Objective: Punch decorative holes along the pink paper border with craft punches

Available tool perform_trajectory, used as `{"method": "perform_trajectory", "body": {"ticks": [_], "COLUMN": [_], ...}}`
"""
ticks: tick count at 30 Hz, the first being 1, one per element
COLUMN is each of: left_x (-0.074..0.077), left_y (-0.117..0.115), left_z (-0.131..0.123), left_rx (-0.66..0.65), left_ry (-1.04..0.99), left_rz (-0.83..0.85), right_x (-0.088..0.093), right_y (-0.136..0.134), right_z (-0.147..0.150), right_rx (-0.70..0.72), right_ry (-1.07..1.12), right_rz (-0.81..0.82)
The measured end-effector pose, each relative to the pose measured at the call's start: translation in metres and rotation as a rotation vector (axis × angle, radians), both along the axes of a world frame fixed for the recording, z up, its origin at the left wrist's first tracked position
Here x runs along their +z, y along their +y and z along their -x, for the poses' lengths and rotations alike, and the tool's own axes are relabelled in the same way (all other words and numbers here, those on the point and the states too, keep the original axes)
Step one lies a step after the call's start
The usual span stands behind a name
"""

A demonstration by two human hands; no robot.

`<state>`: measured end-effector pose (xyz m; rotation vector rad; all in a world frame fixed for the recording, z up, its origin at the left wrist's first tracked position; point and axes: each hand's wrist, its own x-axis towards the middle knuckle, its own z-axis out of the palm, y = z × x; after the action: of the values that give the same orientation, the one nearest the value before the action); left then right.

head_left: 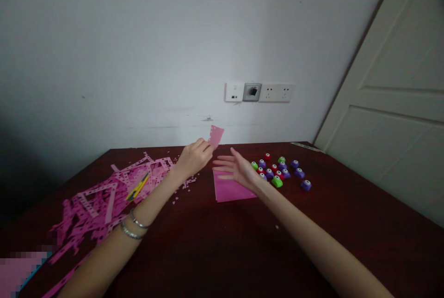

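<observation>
My left hand pinches a small piece of pink paper by its lower end, raised over the far part of the table. Tiny notches show along the paper's left edge. My right hand is open, fingers spread and pointing left, above a flat pink sheet of paper on the table. Whether the hand touches that sheet, I cannot tell. Just right of it sit several small craft punches in green, purple and red, some partly hidden by the hand.
A heap of pink paper strips with punched edges covers the left of the dark table. On it lies a yellow utility knife. Paper bits are scattered nearby. Wall sockets are behind, and a white door stands at right.
</observation>
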<state>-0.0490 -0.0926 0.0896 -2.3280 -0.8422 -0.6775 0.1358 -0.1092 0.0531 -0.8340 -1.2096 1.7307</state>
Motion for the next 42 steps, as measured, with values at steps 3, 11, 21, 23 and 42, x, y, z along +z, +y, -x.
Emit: {"method": "perform_trajectory", "body": {"ticks": [3,11,21,23,42], "left_x": [-0.02,-0.049,-0.051,-0.051,-0.021], "left_y": [-0.006,-0.019,-0.022,-0.023,0.045], "left_z": [-0.011,-0.008,-0.022,-0.025,0.143], "left_rx": [-0.116,-0.265,-0.236,-0.252,0.456], "left_ry": [0.119,0.08,-0.944,-0.944,-0.618], "left_rz": [-0.017,0.158,1.268,1.355,1.057], "right_x": [0.007,-0.012,-0.005,-0.007,-0.043], "right_y": [-0.004,-0.011,-0.021,-0.021,-0.022], "right_z": [-0.033,-0.059,-0.058,-0.059,-0.082], "right_rx": [-0.03,-0.097,-0.05,-0.03,-0.104], "right_ry": [0.068,-0.165,-0.376,-0.396,-0.926], "right_rz": [0.091,-0.028,-0.199,-0.207,-0.601]}}
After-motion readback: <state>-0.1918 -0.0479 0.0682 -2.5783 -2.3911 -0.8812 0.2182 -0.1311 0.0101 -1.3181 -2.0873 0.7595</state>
